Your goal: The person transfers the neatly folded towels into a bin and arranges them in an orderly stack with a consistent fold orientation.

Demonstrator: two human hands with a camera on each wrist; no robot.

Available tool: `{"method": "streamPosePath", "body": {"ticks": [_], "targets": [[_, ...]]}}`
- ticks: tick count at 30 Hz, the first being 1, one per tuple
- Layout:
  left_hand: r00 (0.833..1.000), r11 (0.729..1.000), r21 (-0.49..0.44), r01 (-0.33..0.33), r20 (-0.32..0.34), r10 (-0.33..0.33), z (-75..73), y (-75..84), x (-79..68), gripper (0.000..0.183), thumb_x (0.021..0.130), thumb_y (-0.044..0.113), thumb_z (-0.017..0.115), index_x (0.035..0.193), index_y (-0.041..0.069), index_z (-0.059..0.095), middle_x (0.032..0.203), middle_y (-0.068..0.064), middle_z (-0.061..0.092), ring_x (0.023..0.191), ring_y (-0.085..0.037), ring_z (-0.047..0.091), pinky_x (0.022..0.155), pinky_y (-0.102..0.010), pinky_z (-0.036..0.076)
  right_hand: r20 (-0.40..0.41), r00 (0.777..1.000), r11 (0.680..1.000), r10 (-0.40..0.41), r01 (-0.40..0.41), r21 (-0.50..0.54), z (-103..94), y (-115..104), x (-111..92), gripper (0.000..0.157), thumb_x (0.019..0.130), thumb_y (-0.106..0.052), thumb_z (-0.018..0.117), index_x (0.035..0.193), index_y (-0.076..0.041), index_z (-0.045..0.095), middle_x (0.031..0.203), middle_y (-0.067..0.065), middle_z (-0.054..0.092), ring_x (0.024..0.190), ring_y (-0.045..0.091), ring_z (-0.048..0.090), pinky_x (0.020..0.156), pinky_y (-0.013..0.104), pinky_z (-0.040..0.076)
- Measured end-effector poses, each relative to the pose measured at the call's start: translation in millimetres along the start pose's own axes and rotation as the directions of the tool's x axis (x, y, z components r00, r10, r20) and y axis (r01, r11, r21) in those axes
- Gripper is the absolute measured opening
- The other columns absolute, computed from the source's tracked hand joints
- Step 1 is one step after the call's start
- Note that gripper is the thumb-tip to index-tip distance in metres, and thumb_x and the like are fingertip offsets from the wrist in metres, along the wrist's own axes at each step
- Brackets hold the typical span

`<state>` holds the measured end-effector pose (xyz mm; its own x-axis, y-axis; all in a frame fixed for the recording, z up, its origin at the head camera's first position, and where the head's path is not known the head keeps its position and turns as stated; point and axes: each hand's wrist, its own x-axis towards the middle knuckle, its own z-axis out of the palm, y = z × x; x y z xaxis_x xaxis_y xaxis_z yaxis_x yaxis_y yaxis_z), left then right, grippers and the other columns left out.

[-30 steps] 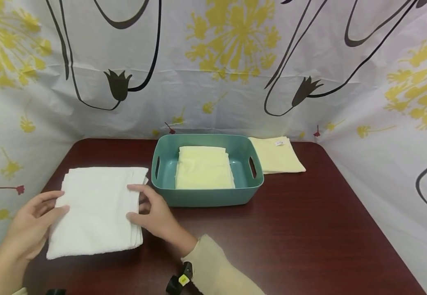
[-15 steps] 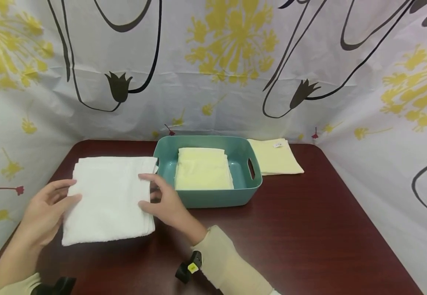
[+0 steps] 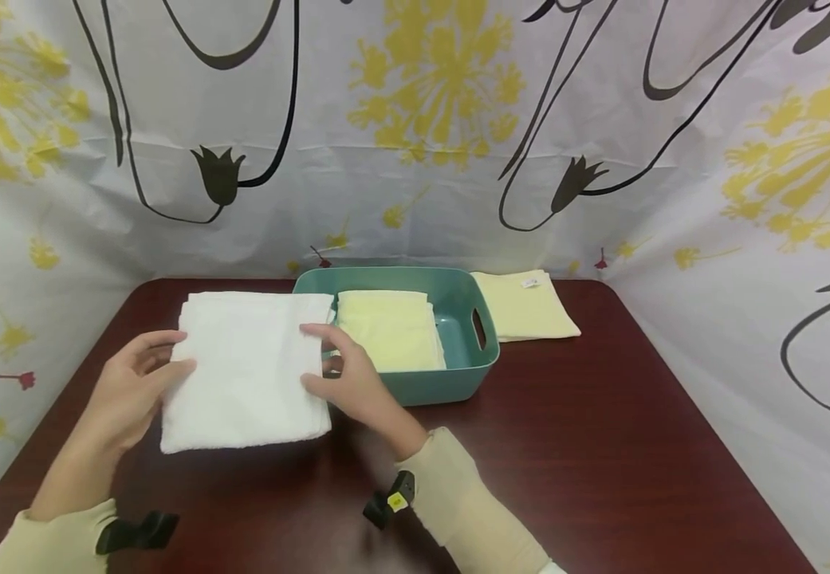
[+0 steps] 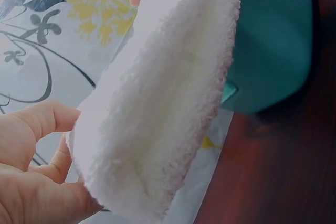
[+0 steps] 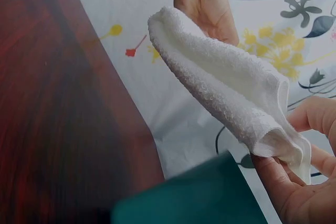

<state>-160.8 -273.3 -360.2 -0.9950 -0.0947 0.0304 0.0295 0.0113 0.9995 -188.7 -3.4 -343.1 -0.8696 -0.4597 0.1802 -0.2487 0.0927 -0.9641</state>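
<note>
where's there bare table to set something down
Widest: the table right of the right sleeve, in front of the yellow cloth beside the teal bin. Crowded: the left side, where the left hand and right hand hold the white towel.

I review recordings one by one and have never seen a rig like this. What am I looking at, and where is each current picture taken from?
There is no machine here, only a person's bare left hand and right hand. The widest picture comes from a camera worn on the head, looking forward and down. The two closer ones come from small black wrist cameras, left and right, so each shows that hand's work at a slant.

The hands hold a folded, square white terry towel by opposite edges, above a dark reddish-brown table. On it stands a teal, rectangular, plastic-looking bin with a folded pale yellow cloth inside. A tagged pale yellow cloth, also folded, lies beside the bin.
</note>
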Motion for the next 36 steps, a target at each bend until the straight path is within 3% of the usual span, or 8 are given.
{"method": "streamPosePath", "body": {"ticks": [6, 13, 22, 30, 36], "targets": [[1.000, 1.000, 0.019, 0.002, 0.023, -0.003, 17.6, 3.8, 8.0, 0.033, 0.084, 0.003, 0.065, 0.109, 0.023, 0.056, 0.095, 0.002, 0.048, 0.071, -0.007, 0.050, 0.056, -0.021, 0.047, -0.025, 0.999, 0.998, -0.023, 0.021, -0.060, -17.3, -10, -6, 0.052, 0.080, 0.007, 0.061, 0.130, 0.002, 0.046, 0.112, 0.019, 0.048, 0.082, 0.024, 0.052, 0.071, 0.026, 0.049], [0.999, 0.990, 0.144, -0.012, 0.038, 0.007, 40.0, 7.0, 16.3, 0.032, 0.086, 0.008, 0.063, 0.113, 0.022, 0.051, 0.102, -0.002, 0.046, 0.080, -0.009, 0.051, 0.062, -0.022, 0.049, -0.069, 0.997, 0.994, -0.026, 0.018, -0.111, -36.1, 22, 2, 0.054, 0.080, 0.002, 0.064, 0.131, -0.008, 0.048, 0.118, 0.012, 0.049, 0.090, 0.025, 0.050, 0.076, 0.036, 0.049], [0.997, 0.978, 0.206, -0.020, 0.073, 0.005, 69.5, 11.9, 26.0, 0.036, 0.088, 0.011, 0.060, 0.121, 0.011, 0.045, 0.112, -0.014, 0.042, 0.084, -0.014, 0.051, 0.065, -0.026, 0.050, -0.119, 0.993, 0.990, -0.024, 0.007, -0.144, -60.5, 29, -6, 0.053, 0.080, 0.000, 0.065, 0.130, -0.011, 0.050, 0.116, 0.009, 0.049, 0.085, 0.023, 0.053, 0.070, 0.029, 0.050], [0.993, 0.979, 0.205, 0.004, 0.118, -0.029, 86.2, 14.7, 34.5, 0.040, 0.089, 0.012, 0.058, 0.125, 0.006, 0.041, 0.115, -0.017, 0.040, 0.086, -0.017, 0.051, 0.067, -0.029, 0.050, -0.121, 0.992, 0.992, -0.029, 0.013, -0.126, -77.6, 27, -10, 0.053, 0.079, 0.000, 0.064, 0.130, -0.006, 0.048, 0.116, 0.013, 0.049, 0.083, 0.024, 0.054, 0.069, 0.030, 0.050], [0.987, 0.979, 0.204, -0.006, 0.160, -0.028, 97.8, 15.3, 39.7, 0.047, 0.089, 0.012, 0.059, 0.130, 0.001, 0.037, 0.116, -0.018, 0.040, 0.087, -0.019, 0.050, 0.067, -0.028, 0.050, -0.136, 0.991, 0.991, 0.002, -0.019, -0.129, -86.6, 7, -19, 0.051, 0.079, 0.004, 0.061, 0.128, 0.001, 0.048, 0.117, 0.019, 0.047, 0.085, 0.029, 0.051, 0.069, 0.031, 0.049]]}}
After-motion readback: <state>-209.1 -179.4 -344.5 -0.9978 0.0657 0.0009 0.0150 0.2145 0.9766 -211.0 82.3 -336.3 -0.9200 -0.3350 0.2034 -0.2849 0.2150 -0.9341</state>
